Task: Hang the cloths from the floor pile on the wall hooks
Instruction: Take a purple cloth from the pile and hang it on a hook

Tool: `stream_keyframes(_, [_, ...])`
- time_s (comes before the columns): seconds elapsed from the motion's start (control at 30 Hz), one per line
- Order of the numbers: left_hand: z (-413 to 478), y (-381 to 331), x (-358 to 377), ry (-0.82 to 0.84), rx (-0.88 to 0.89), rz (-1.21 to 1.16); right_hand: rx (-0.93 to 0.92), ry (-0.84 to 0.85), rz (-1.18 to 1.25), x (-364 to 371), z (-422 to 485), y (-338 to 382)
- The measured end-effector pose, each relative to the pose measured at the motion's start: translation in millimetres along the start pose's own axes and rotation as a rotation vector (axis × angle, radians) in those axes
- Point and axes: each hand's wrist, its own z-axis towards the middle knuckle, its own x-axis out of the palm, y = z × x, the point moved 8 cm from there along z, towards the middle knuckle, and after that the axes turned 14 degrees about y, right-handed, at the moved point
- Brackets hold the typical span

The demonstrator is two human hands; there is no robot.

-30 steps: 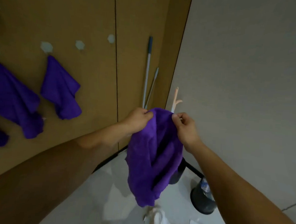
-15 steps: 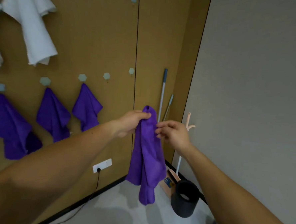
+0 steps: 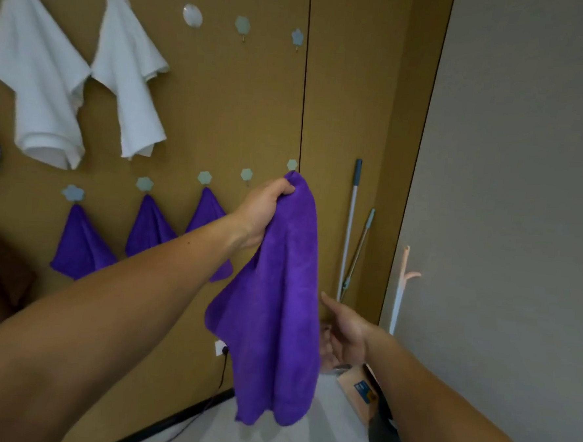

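1. My left hand (image 3: 263, 212) pinched the top corner of the cloth (image 3: 278, 305), just under a bare hook (image 3: 292, 164).
2. My right hand (image 3: 341, 336) was loose, holding nothing, low beside the cloth.
3. The cloth looked soft, light and floppy to me, so that corner was the best hold.

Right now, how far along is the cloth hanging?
Done: two white cloths and three purple cloths hang on wall hooks. In hand: the left hand grips another purple cloth by its top, just below an empty hook; the right hand is open beside it. Left: hooking this one. The floor pile is out of view, so how many remain cannot be told.
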Motion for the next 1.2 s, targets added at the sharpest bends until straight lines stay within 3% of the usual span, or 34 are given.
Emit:
stream_keyframes(0.07, [-8,-5,-16,-0.087,0.042,0.037,-0.080,0.110,0.024,21,6,5])
stream_keyframes(0.23, [-40,-13,-77,-0.177,0.032,0.163,-0.234,0.149,0.106,30,0,37])
stream_keyframes(0.37, [-79,-18,-138,-0.383,-0.022,0.336,-0.417,-0.019,0.299,3,-9,68])
stream_keyframes(0.53, [-127,-14,-181,-0.496,-0.287,0.844,-0.347,-0.125,0.147,5,-10,79])
stream_keyframes(0.73, [-155,-1,-199,-0.543,-0.260,0.688,-0.432,-0.286,0.162,21,-6,90])
stream_keyframes(0.87, [-175,-8,-213,-0.604,-0.319,0.949,-0.625,-0.520,0.161,26,-10,98])
stream_keyframes(0.97, [-190,-12,-228,-0.661,-0.336,0.993,-0.736,-0.524,0.163,47,-9,106])
stream_keyframes(1.1, [-213,0,-256,-0.704,-0.369,0.788,-0.833,-0.510,0.293,67,-2,106])
stream_keyframes(1.2, [-232,20,-273,-0.718,-0.375,0.499,-0.803,-0.591,0.188,77,3,103])
